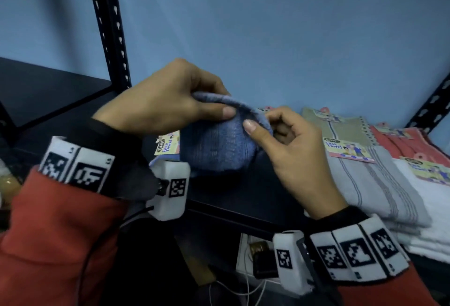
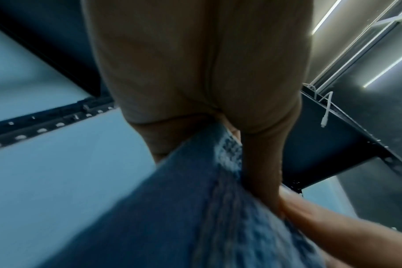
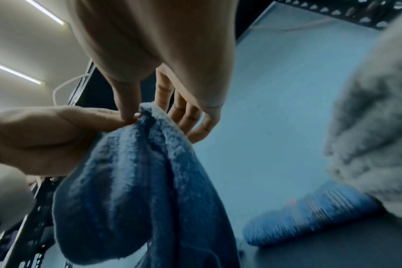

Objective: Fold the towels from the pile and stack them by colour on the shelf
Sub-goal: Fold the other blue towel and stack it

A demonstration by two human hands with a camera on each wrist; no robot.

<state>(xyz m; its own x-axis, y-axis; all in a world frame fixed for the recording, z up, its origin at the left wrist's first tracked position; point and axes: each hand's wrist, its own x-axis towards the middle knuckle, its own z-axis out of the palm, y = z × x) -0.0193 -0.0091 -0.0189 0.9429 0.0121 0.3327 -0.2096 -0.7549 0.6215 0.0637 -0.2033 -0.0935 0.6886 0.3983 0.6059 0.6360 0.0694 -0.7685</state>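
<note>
Up above the dark shelf [image 1: 60, 91], the blue towel [image 1: 216, 145] hangs in the air, its top edge pinched by both hands. Left hand [image 1: 168, 101] grips it between thumb and fingers; right hand [image 1: 292, 150] pinches just beside it. Toward the shelf's right end lie a folded grey towel [image 1: 375, 184], white towel [image 1: 433, 213] and red towel [image 1: 409, 142].

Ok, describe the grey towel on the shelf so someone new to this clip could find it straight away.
Start at the black metal shelf against the blue wall and look to its right end, where folded towels lie side by side. The grey striped terry towel lies nearest the hands, with beige behind it, coral and white to its right; it alone has thin dark stripes.
</note>
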